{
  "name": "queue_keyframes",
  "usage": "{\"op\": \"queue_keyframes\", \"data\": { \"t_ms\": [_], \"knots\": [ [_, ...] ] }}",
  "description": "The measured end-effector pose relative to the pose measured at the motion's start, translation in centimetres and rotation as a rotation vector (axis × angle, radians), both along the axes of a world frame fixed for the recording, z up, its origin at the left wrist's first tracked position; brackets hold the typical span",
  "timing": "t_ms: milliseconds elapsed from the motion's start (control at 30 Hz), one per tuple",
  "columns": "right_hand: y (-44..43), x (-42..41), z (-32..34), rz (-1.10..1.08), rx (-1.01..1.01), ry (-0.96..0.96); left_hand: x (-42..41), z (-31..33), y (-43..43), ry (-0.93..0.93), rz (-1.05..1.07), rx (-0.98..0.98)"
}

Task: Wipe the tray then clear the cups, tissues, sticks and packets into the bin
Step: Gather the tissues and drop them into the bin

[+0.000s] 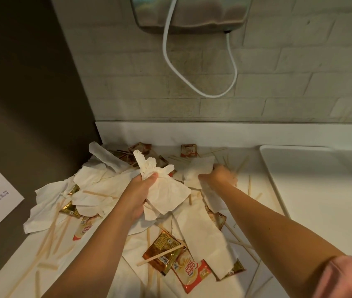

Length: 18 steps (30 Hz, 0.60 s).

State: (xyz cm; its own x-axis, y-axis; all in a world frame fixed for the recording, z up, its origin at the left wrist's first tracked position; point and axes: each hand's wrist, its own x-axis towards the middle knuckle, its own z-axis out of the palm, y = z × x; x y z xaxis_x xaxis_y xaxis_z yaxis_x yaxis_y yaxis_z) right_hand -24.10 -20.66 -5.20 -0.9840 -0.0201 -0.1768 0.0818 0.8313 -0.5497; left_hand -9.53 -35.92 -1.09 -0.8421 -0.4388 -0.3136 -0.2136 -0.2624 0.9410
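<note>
Head view: a crumpled wad of tissues (164,186) is clutched in the left grip (137,190) above the middle of the surface (16,274). The right grip (220,175) is blurred against another tissue (199,168) near the back edge — how far it is closed cannot be told. Sticks (160,256) and packets (192,271) are strewn across the surface; the tray (321,190) is set at the right edge.
</note>
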Motion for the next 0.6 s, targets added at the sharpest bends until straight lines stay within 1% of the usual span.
{"op": "queue_keyframes", "data": {
  "t_ms": [100,233,333,467,533,600],
  "knots": [
    [-0.1,0.0,0.3,0.028,-0.166,0.038,0.1,-0.1,-0.2,0.0,0.002,0.003],
    [0.2,0.8,2.5,0.106,-0.495,0.027,0.1,0.0,-0.1,-0.014,0.005,0.002],
    [0.1,1.5,4.1,0.179,-0.614,0.077,0.0,-0.2,-0.1,-0.038,0.006,-0.008],
    [-0.2,2.8,7.0,0.234,-0.703,0.162,0.0,0.0,0.1,-0.033,0.007,-0.016],
    [-0.3,3.6,8.4,0.282,-0.825,0.166,0.0,0.2,0.2,-0.042,0.017,-0.014],
    [-0.3,4.5,9.7,0.332,-0.975,0.113,0.2,0.3,0.4,-0.038,0.02,-0.002]
  ]
}}
